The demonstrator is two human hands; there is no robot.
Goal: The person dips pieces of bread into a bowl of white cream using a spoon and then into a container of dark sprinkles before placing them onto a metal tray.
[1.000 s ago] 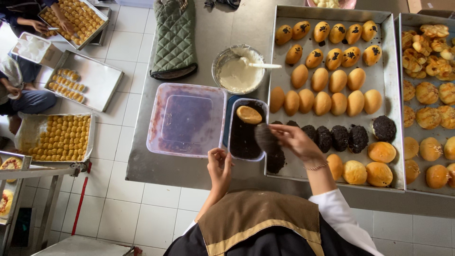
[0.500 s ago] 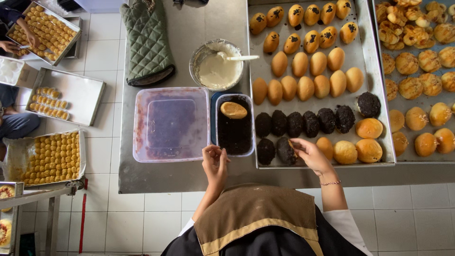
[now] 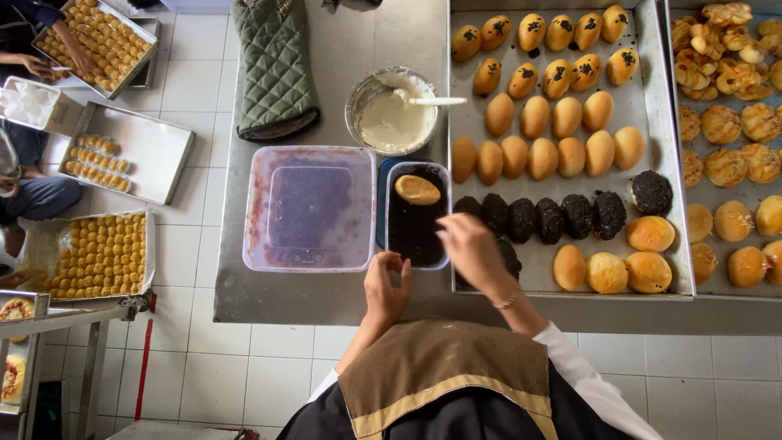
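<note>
Where bun [image 3: 417, 190] lies, crosswise

Right hand [image 3: 472, 248] hides a dark bun [image 3: 510, 259]

seen from above, the person wears a brown headscarf [image 3: 444, 367] edged with a tan band that runs in a v across its lower part. under it sits a black top [image 3: 456, 415], which shows at both sides of the scarf and below the band. a white sleeve [image 3: 582, 375] covers the right arm and ends behind the wrist, well back from the fingers; a strip of white also shows by the left arm. a thin bracelet [image 3: 509, 300] circles the right wrist, just behind the right hand [image 3: 472, 248]. the left hand [image 3: 387, 289] is bare, with no ring or band on the fingers.
</note>
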